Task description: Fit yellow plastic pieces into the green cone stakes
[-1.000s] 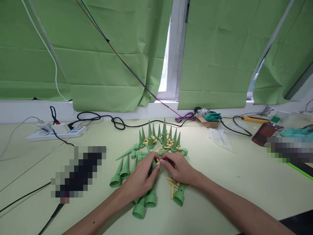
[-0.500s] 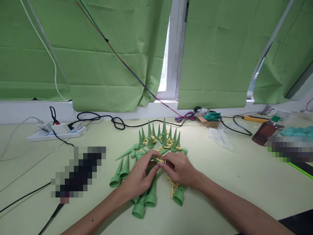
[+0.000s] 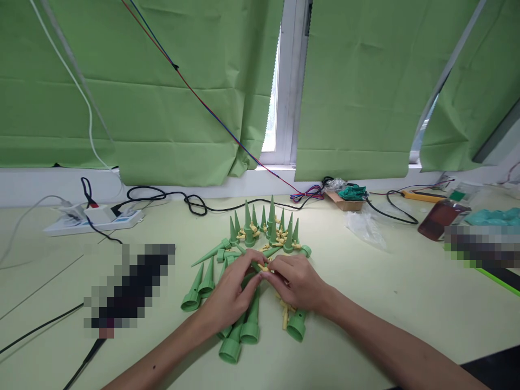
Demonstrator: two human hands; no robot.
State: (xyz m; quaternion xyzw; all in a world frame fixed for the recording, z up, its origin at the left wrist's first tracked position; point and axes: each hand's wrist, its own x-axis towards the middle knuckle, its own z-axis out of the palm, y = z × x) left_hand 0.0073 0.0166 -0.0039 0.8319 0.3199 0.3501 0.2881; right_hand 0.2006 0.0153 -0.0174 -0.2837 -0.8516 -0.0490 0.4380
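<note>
Green fabric blinds (image 3: pixel 182 108) hang across the window wall above a pale yellow-green tabletop (image 3: pixel 365 292). Both bare forearms reach in from the lower corners, the left one slanting up to the right and the right one up to the left, so that the hands meet near the middle of the table, backs upward. The left hand (image 3: pixel 234 287) is curled, thumb and forefinger closed around a slim green plastic spike (image 3: pixel 255 266), partly hidden by the fingers. The right hand (image 3: pixel 299 279) is bent inward, its thumb and fingers pinched at a small yellow plastic connector (image 3: pixel 265 268) set against that spike; how deep it sits cannot be told. Beyond the hands stand upright green cones (image 3: pixel 272 219); nearer, wide-mouthed green cones (image 3: pixel 249 330) lie beside the left hand, and loose yellow pieces (image 3: pixel 285 318) lie under the right.
</note>
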